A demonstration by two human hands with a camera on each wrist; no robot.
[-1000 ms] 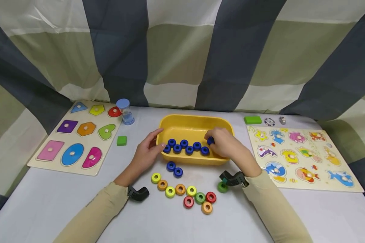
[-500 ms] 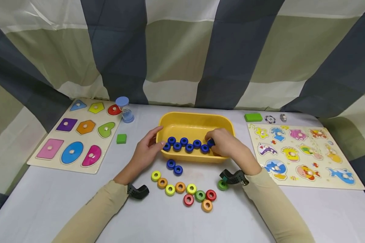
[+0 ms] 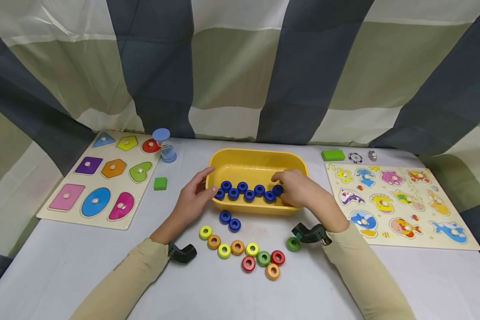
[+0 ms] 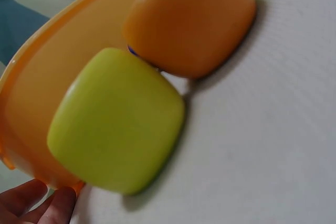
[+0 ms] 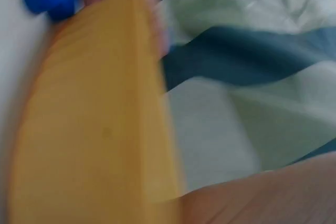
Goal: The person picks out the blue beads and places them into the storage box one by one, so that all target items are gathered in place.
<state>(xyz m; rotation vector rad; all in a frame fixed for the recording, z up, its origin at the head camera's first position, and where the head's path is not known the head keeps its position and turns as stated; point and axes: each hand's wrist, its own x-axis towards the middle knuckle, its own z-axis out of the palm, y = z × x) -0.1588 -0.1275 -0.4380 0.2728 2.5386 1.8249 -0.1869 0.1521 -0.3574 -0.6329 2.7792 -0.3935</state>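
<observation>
While the L hand (image 3: 191, 198) grips the L end of the yellow tray (image 3: 259, 207), thumb at the near L corner & fingers bent round the end wall, the R hand (image 3: 301, 189) reaches over the R end w/ its back up and fingers pointing down inside. L wrist cam shows a few fingertips (image 4: 59, 205) at the tray's edge. R forefinger is just beside the end blue ring (image 3: 278, 190); can't tell if that hand pinches it or is spread next to it, b/c the thumb & other fingers are mostly hidden, & R wrist cam is too blurred to help. Tray holds 8 blue rings incl. that one, zigzagging along its near side. 2 loose blue rings (image 3: 235, 225) touch each other on the white table (image 3: 200, 293), just outside the near wall. Nearer the person: a crooked run of yellow rings (image 3: 224, 251), orange rings (image 3: 232, 247), red rings (image 3: 248, 258) & a green ring (image 3: 263, 252), plus a lone green one near the R wrist. Shape board (image 3: 104, 182) w/ sand timer (image 3: 168, 154) at its far R corner, to the L; animal board (image 3: 415, 240) to the R.
</observation>
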